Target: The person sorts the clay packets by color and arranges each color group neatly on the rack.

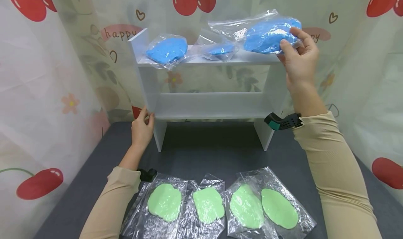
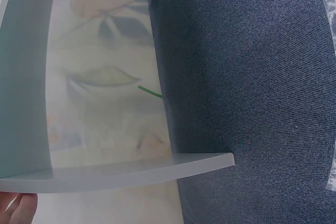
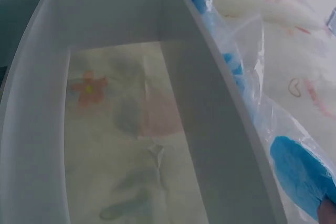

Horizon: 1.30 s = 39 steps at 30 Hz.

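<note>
Left hand (image 1: 142,125): fingers curled round front edge of shelf's (image 1: 207,106) left side panel, lower level, steadying it. Left wrist view shows only a fingertip sliver under the panel edge, so grip read from head view.

Top shelf, L to R: blue bag (image 1: 167,50) lying flat near left end; small bag (image 1: 220,50) mid, blue lump inside; big bag (image 1: 272,34) at right end, pinched by right hand (image 1: 299,62), thumb in front, fingers behind, lifted off or barely touching the board (can't tell which).

Handling, by look: big bag prob. light-to-moderate, contents soft and doughy, will sag and shift; film slick and crinkly, loose flap trailing left. Best hold: on the lump itself thru the film, not the empty flap. Not fragile.

Edges/room: top board narrow, bags overhang front lip, curtain close behind. Gap betw. small bag and right end looks enough for the big one. Lower shelf bare. On mat (image 1: 214,151) in front: four green bags (image 1: 220,204) in a row, well apart from shelf.
</note>
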Tool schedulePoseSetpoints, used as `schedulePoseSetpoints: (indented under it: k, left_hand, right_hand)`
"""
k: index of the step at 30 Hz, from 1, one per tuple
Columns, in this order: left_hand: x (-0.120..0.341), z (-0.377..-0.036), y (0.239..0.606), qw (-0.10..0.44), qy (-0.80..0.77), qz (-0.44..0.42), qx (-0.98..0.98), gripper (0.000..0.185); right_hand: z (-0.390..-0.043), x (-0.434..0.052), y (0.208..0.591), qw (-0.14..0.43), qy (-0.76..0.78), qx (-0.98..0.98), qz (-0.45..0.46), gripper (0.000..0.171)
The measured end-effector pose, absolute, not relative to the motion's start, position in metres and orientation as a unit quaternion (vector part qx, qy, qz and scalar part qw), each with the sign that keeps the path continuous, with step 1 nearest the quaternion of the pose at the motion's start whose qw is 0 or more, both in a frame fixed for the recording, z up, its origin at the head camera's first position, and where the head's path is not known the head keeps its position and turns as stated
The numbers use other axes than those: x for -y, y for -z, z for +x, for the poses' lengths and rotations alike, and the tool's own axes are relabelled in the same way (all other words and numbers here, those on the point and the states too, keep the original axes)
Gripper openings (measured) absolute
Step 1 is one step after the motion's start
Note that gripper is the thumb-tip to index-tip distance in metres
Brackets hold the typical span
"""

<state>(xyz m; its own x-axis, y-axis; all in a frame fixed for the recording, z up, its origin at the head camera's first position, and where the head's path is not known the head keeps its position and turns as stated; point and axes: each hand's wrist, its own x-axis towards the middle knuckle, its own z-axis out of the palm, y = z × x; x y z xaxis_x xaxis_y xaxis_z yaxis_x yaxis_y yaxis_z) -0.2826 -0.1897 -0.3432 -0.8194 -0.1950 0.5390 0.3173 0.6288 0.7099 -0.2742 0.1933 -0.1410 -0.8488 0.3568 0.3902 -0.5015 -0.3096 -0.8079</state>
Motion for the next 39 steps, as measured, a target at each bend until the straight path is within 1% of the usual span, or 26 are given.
schedulePoseSetpoints:
  k: [10, 14, 17, 22, 26, 28, 34, 39]
  left_hand:
    - [0.19, -0.282, 0.343, 0.285, 0.431, -0.033, 0.855, 0.045]
    - [0.19, -0.282, 0.342, 0.284, 0.431, -0.03, 0.856, 0.045]
    - [0.189, -0.282, 0.342, 0.283, 0.43, -0.029, 0.857, 0.045]
    - [0.19, -0.282, 0.342, 0.285, 0.431, -0.032, 0.855, 0.045]
    - [0.189, -0.281, 0.341, 0.287, 0.429, -0.032, 0.856, 0.044]
    - [0.189, -0.281, 0.341, 0.288, 0.428, -0.032, 0.856, 0.044]
    - [0.189, -0.281, 0.341, 0.291, 0.428, -0.03, 0.855, 0.044]
    - [0.188, -0.282, 0.341, 0.293, 0.427, -0.03, 0.855, 0.044]
  right_hand:
    - [-0.284, -0.191, 0.147, 0.277, -0.759, 0.586, 0.052, 0.035]
    - [-0.285, -0.193, 0.147, 0.237, -0.762, 0.601, 0.044, 0.042]
    - [-0.283, -0.196, 0.146, 0.207, -0.765, 0.608, 0.038, 0.043]
    - [-0.28, -0.203, 0.145, 0.196, -0.733, 0.651, 0.038, 0.046]
    - [-0.278, -0.207, 0.147, 0.211, -0.706, 0.675, 0.033, 0.05]
    - [-0.278, -0.208, 0.148, 0.225, -0.691, 0.686, 0.032, 0.046]
    - [-0.278, -0.212, 0.152, 0.274, -0.617, 0.737, 0.03, 0.026]
    - [-0.279, -0.212, 0.155, 0.288, -0.61, 0.738, 0.031, 0.027]
